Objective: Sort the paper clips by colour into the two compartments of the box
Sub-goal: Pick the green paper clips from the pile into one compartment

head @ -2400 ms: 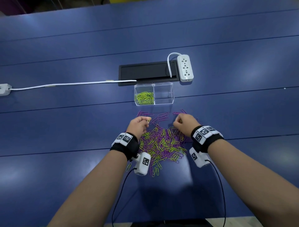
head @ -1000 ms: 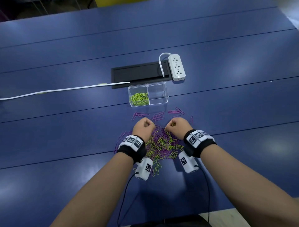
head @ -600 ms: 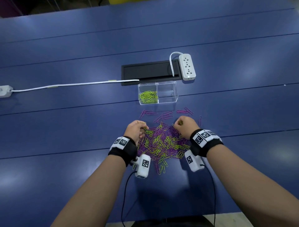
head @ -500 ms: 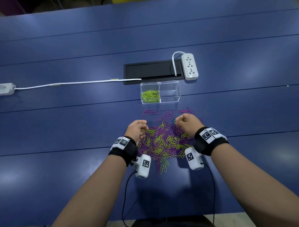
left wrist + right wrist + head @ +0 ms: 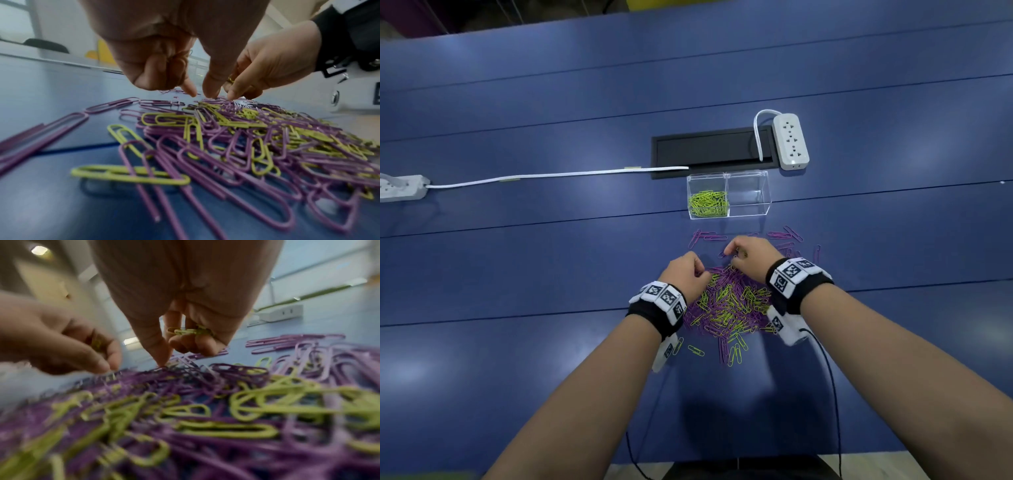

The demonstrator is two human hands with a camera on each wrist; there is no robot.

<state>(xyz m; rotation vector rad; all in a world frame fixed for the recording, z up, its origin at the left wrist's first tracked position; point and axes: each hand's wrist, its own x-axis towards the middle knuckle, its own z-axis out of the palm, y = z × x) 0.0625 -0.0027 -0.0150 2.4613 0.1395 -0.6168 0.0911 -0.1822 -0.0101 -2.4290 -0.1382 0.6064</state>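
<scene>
No readable text anywhere; wristbands (image 5: 796,278) by both hands carry only black-and-white square marker codes.

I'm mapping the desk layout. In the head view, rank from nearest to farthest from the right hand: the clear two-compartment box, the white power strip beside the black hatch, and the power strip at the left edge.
From the right hand:
1. Clear box, just beyond.
2. White power strip, farther back, right of the black hatch.
3. Left-edge power strip, far left.
</scene>
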